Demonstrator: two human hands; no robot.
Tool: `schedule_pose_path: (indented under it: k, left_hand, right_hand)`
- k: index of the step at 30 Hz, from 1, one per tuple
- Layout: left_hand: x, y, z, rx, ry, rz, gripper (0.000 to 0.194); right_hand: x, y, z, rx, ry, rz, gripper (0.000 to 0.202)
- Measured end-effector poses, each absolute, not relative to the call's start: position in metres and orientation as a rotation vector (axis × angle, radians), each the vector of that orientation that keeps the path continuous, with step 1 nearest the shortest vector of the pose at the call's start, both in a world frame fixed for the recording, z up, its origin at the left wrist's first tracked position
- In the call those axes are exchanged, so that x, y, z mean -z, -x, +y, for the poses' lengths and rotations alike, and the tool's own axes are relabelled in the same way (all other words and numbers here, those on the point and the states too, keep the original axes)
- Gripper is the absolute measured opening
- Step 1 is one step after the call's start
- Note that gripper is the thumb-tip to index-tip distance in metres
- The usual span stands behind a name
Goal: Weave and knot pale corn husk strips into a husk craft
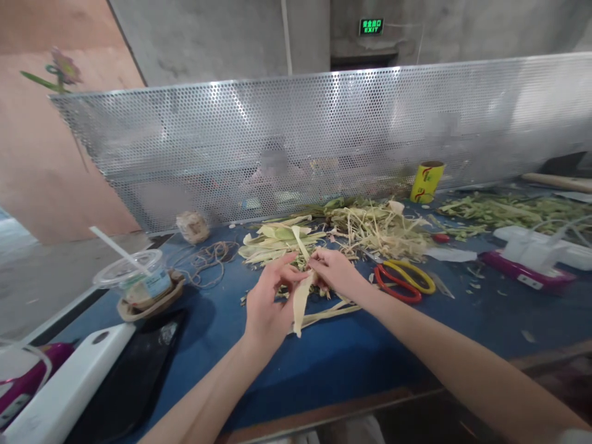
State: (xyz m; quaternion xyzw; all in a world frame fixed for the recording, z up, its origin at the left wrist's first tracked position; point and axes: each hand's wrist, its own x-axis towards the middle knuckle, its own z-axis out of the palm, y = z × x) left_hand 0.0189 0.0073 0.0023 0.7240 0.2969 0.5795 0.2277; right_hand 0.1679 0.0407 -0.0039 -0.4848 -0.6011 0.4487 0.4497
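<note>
Across the blue bench (324,364), both forearms angle inward. Left of the scissors (386,288), the left hand (271,302) curls and the right hand (337,268) lies lower-wristed, fingers of both seemingly clamped on a pale corn husk strip (303,302). It should handle light, pliable, easily split (likely lengthwise), so best pinched flat mid-length.

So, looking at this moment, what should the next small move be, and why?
Probably to gather in the lower end of the pale strip with the left hand: that end juts loose toward the person, past the fingers, while the right hand pinches the strip higher up and could steady it.
</note>
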Motion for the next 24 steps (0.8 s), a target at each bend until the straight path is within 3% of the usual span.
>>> schedule_pose_path:
  k: [13, 18, 24]
  left_hand:
    - [-0.012, -0.01, 0.021, -1.645, -1.715, 1.148, 0.042]
    - [-0.008, -0.016, 0.024, -1.411, -1.663, 1.078, 0.056]
    - [0.002, -0.017, 0.029, -1.366, -1.723, 1.088, 0.039]
  right_hand:
    - [-0.003, -0.174, 0.038, -1.232, 1.142, -1.662, 0.026]
    - [-0.001, -0.171, 0.037, -1.252, 1.084, -1.618, 0.021]
    - [0.0, -0.165, 0.036, -1.302, 1.045, -1.453, 0.023]
